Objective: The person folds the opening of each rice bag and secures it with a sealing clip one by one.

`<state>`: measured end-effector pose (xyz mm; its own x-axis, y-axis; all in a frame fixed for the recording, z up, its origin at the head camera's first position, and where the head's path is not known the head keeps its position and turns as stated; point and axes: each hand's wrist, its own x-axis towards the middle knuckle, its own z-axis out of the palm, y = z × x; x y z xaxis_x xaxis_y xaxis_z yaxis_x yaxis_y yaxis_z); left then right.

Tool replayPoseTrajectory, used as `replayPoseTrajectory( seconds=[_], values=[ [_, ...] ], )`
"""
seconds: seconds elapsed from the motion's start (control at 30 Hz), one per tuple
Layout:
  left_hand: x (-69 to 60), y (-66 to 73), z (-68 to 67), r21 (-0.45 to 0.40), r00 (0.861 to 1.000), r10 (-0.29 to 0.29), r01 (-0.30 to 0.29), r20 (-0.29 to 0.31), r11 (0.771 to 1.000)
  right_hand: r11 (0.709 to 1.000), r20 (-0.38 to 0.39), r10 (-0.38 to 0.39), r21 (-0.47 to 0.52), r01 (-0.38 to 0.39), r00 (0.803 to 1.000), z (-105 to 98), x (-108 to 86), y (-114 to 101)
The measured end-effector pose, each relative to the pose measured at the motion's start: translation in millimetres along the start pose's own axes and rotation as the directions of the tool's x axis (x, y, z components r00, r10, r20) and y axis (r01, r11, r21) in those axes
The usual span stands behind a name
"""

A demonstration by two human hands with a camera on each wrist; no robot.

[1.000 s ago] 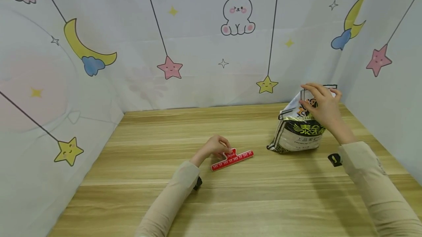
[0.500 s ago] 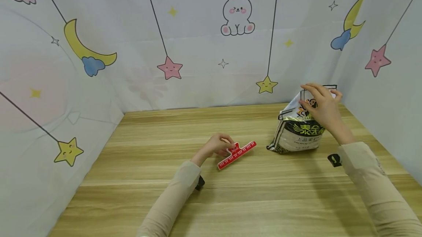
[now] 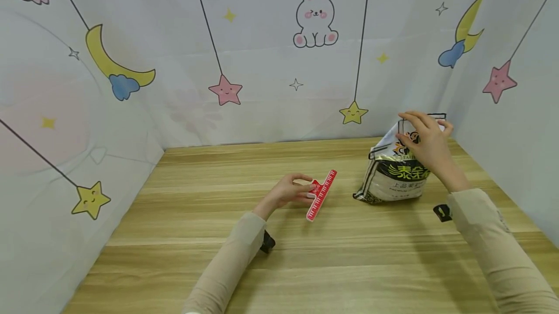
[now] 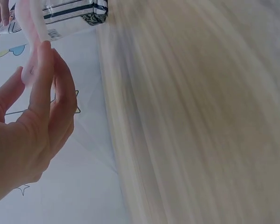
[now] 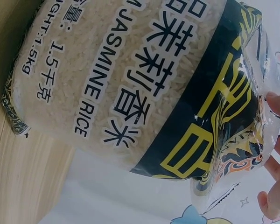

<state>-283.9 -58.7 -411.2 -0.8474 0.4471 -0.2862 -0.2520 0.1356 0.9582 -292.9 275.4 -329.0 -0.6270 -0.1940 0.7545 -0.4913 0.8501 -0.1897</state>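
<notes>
The fingers of your left hand [image 3: 288, 190] pinched the red clip [image 3: 322, 196] by its tab, as the head view showed. The clip's long piano-key edge sat at a steep slant, to the left of the rice bag [image 3: 393, 178] and apart from it. The fingers of your right hand [image 3: 432, 146] gripped the bag's upper film; the bag stood on the bench [image 3: 358, 265], near the backdrop [image 3: 271, 52]. Relative to the two earlier head pictures, the clip had rotated from a shallower slant and its long edge had come round toward the bag. The bag and your right hand had kept their positions. Judgement: the rotation improved the clip's alignment with the bag, but the clip was not yet on the film.

In the left wrist view, your thumb and fingertips pressed the clip from opposite sides. It showed as a pale, blurred strip; whether its mouth was parted could not be determined.

In the right wrist view, the bag's printed front faced the camera. Your fingers met the crumpled film at its upper end, partly cut off by the frame edge.
</notes>
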Motion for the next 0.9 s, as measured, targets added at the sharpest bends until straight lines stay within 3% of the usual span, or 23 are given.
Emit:
replayPoseTrajectory(
  seconds=[0.37,0.77,0.9],
  values=[
    [1.8,3.4,4.3,-0.089,1.000,-0.015,0.016,0.017,0.996,1.000,-0.012,-0.003,0.006,0.003,1.000,0.9,-1.6,0.1],
    [3.7,9.3,9.0,-0.204,0.998,0.012,0.001,0.065,0.979,1.000,-0.017,-0.006,0.005,0.006,1.000,1.6,-1.1,0.9],
    [5.5,12.6,14.1,-0.238,0.998,0.039,-0.025,0.055,0.971,1.000,-0.018,-0.009,0.007,0.009,1.000,1.8,-1.0,0.9]
  ],
)
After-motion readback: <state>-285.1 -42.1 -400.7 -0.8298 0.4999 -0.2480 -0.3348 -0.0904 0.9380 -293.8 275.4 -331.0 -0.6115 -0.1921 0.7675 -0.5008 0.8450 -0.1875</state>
